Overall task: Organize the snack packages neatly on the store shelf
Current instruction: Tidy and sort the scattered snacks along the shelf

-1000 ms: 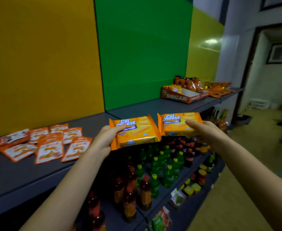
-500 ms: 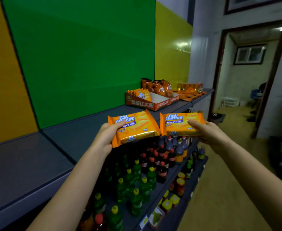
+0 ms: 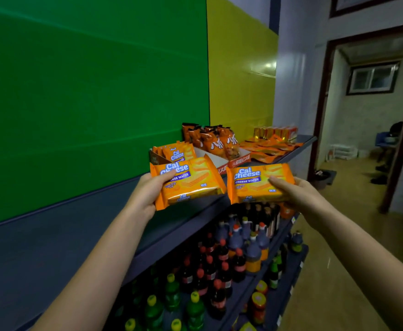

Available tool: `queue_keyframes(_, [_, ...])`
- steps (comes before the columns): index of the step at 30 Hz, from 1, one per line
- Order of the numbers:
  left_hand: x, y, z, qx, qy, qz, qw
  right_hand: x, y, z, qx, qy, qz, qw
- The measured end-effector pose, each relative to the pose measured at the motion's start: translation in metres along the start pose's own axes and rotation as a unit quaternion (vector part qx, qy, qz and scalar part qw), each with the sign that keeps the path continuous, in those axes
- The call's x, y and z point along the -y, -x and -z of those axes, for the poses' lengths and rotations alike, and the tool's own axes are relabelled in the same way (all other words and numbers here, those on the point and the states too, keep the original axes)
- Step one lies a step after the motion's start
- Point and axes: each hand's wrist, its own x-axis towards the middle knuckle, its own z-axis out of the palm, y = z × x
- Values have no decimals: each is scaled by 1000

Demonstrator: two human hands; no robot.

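My left hand (image 3: 148, 192) grips an orange Cal Cheese wafer pack (image 3: 193, 181) by its left end, thumb on top. In my right hand (image 3: 295, 194) is a second identical wafer pack (image 3: 255, 185), held by its right end. Both packs hover side by side above the front edge of the grey top shelf (image 3: 52, 240). Just behind them sits an open cardboard display box (image 3: 237, 160) with more Cal Cheese packs (image 3: 175, 152) at its left end and orange snack bags (image 3: 219, 142) at its right.
Flat orange sachets (image 3: 267, 149) and gold boxes (image 3: 275, 132) lie at the shelf's far end. Lower shelves hold dark sauce bottles (image 3: 238, 244) and green bottles (image 3: 171, 292). An aisle floor (image 3: 353, 247) runs right toward an open doorway (image 3: 367, 115).
The view has swung right along the shelf: the orange sachets on the left have gone out of sight and the display box is now much nearer. Both hands still hold their packs.
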Motion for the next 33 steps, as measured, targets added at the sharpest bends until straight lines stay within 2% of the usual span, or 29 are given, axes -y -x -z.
queue_keyframes(3, [4,-26,-26,-24,-6,-10,1000,-7,-47,12,29,-21,0,999])
queue_keyframes(9, [16,-68,-71,-87,28,-25,996,-17,-132,37,89,9,19,996])
queue_keyframes(15, [19,-106,-104,-124,29,-56,990,-15,-208,49,120,-10,95,988])
queue_keyframes(24, [10,-159,-99,-195,-13,-96,976,-18,-282,7,124,5,163,979])
queue_keyframes(27, [2,-181,-90,-204,-32,-109,972,-16,-303,0,120,-23,166,979])
queue_keyframes(33, [0,-231,-86,-214,-112,-105,965,-2,-334,-8,197,-46,182,962])
